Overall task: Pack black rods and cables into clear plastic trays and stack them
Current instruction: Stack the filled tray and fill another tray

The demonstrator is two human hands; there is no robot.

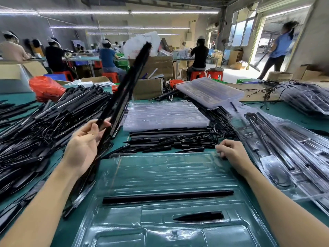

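Head view: left hand [83, 147] grips a bundle of black rods [124, 90], raised and tilted over the green table [293, 114]. Right hand [231, 151], fingers curled, pinches the far edge of the clear tray [160, 177]; one rod [167, 196] and one spike [199, 216] lie in its slots

I count two hands, left [83, 147] and right [231, 150]. The near tray [178, 175] holds one rod [167, 196] and one spike [201, 216]. Loose rods [44, 125] at the table's left edge are too many to count.
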